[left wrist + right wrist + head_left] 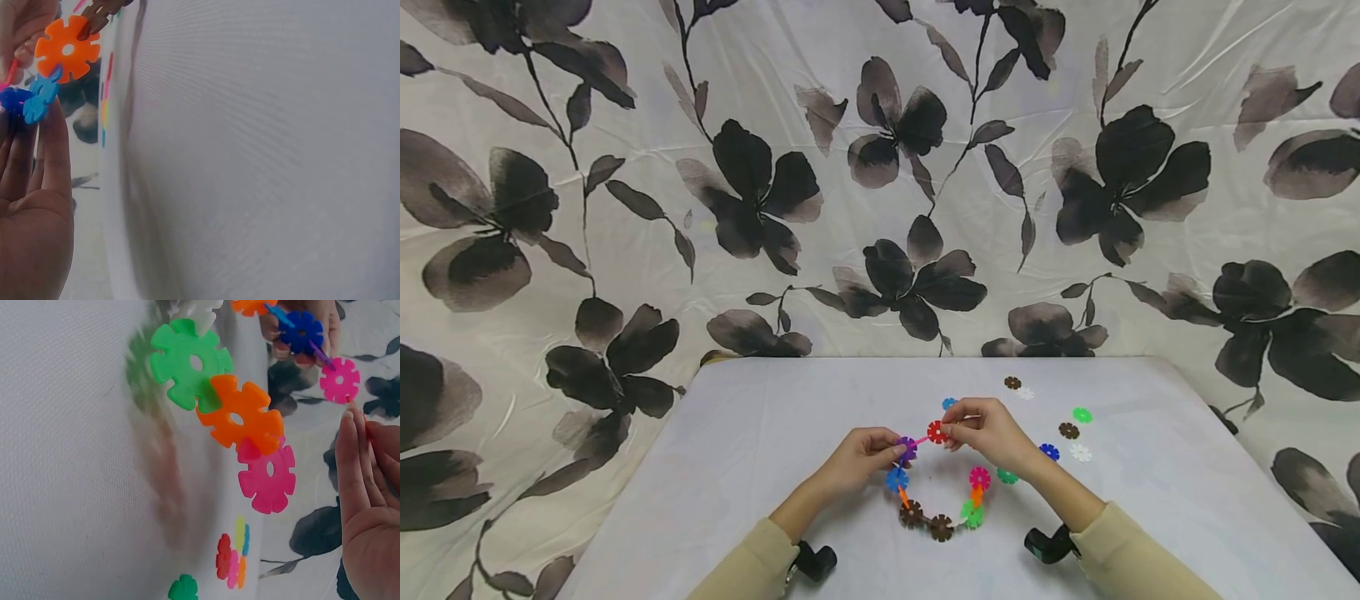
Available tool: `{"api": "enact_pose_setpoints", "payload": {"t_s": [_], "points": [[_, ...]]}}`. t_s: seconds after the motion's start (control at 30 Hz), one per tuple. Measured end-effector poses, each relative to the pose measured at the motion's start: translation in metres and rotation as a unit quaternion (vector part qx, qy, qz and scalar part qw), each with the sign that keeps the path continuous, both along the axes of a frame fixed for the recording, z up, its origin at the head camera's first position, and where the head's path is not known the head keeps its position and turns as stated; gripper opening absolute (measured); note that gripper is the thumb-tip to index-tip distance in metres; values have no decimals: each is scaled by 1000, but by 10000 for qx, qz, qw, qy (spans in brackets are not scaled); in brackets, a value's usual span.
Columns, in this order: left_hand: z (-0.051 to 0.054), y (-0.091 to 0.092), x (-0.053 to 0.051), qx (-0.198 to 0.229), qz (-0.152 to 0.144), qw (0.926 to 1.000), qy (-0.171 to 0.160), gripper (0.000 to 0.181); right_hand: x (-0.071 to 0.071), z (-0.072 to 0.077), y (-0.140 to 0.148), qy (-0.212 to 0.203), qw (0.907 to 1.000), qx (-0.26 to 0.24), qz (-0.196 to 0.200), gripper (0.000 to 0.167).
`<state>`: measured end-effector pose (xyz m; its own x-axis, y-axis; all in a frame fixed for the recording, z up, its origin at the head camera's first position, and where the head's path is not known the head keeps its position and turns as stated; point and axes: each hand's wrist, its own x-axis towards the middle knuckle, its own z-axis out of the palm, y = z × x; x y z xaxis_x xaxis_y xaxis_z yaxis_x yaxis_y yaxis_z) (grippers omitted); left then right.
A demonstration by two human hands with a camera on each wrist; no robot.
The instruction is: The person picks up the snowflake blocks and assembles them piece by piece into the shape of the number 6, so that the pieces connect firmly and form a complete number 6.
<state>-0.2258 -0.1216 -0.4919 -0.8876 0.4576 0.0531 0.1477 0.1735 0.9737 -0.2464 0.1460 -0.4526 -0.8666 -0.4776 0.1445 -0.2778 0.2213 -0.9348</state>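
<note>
Both hands hold a curved chain of notched plastic snowflake discs above the white table. My left hand (857,460) pinches a purple disc (907,449) at the chain's upper left. My right hand (988,433) pinches a red disc (937,432) at one end, partly hidden by the fingers. An edge-on pink disc (922,439) sits between them. From the purple disc the chain runs down through a blue disc (897,479), brown discs (941,527) and a green disc (972,513). An orange disc (240,415) follows, then a pink disc (269,477) at the free end.
Loose discs lie to the right on the table (760,400): a dark blue disc (1049,452), a brown disc (1069,431), a light green disc (1082,415) and others. A light blue disc (950,403) lies behind the right hand. A floral cloth (820,183) hangs behind.
</note>
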Motion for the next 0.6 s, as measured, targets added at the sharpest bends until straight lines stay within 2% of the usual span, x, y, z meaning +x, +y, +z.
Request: {"api": "enact_pose_setpoints", "payload": {"t_s": [0.6], "points": [[0,2,0,36,24,10000,-52,21,-5,-3,1,-289,9988,-155,374,18]]}}
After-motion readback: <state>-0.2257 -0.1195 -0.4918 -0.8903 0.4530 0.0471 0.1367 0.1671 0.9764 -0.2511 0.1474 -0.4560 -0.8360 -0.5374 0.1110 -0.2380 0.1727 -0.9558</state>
